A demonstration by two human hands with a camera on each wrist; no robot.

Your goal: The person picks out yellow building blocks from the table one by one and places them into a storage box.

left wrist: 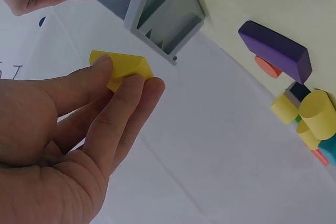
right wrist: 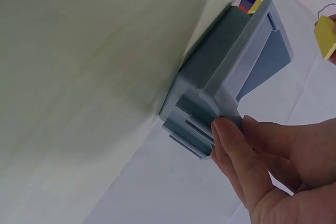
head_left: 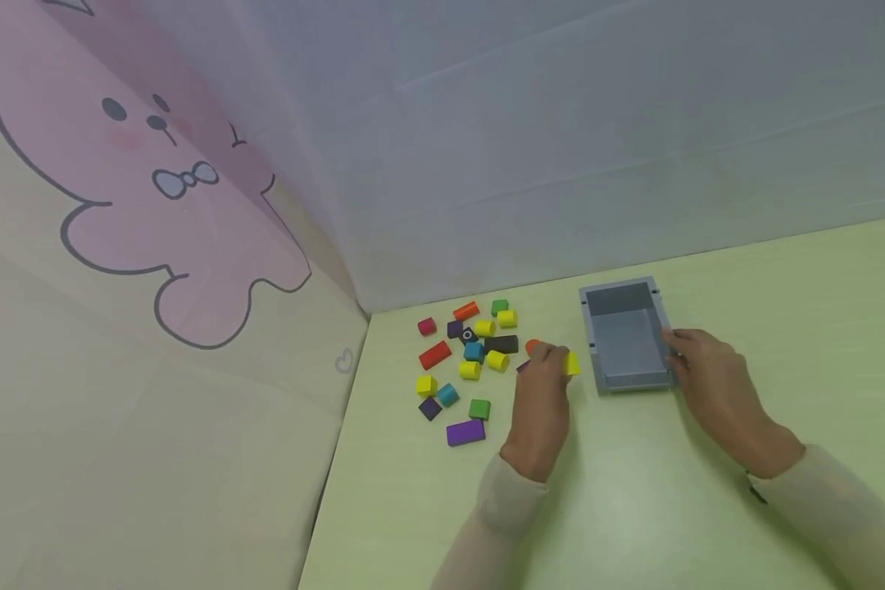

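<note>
Left grip (head_left: 542, 406) pinching a yellow block (head_left: 573, 364), right grip (head_left: 719, 393) holding the gray bin (head_left: 629, 344), loose blocks (head_left: 474, 352) I see on the desk (head_left: 634, 492).

Yellow block (left wrist: 126, 65) raised, pinched in left hand (head_left: 542, 401), near grey bin (head_left: 637, 382): rectangular, open-topped, upright, gripped at right edge.

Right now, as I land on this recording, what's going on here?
A person is handling a block and a bin. The left hand pinches a yellow block in its fingers, outside the grey bin, beside its left wall. The right hand grips the bin by its right side. The other blocks, of several colours and shapes, lie scattered on the table, to the left of the bin.
</note>
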